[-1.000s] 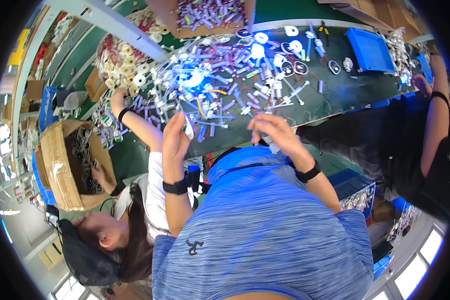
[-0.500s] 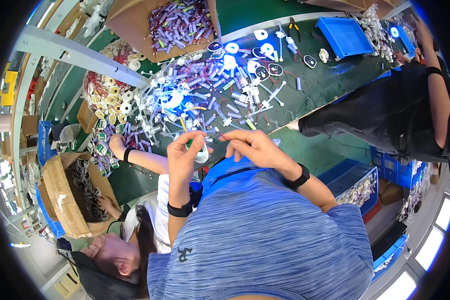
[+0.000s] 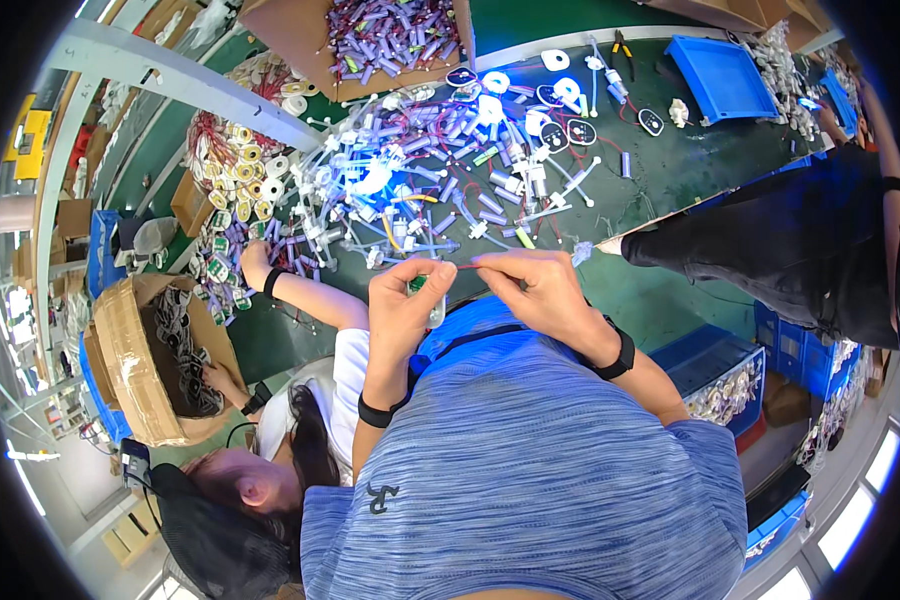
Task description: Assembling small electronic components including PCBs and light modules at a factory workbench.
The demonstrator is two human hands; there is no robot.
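Note:
My left hand (image 3: pixel 402 312) is closed around a small white plastic part (image 3: pixel 438 311), mostly covered by the fingers. A bit of green circuit board (image 3: pixel 416 284) shows between thumb and fingers. From its fingertips a thin red wire (image 3: pixel 466 267) runs across to my right hand (image 3: pixel 542 300), whose thumb and forefinger pinch the other end. Both hands are just in front of my body at the bench edge. Beyond them lies a heap of purple battery cells (image 3: pixel 490 203) mixed with white plastic fittings (image 3: pixel 560 200), some glowing blue.
A cardboard box of wired cells (image 3: pixel 395 40) stands at the back, a blue tray (image 3: pixel 720 80) and pliers (image 3: pixel 623 55) right of it. At left a co-worker's hand (image 3: pixel 257 265) touches green-board parts beside an open carton (image 3: pixel 135 365). Another person's dark-clothed leg (image 3: pixel 760 250) is at right.
The view has shifted, so the bench appears further right. My hands have come closer together, with the red wire stretched straight between them. The co-worker at left still reaches into the parts.

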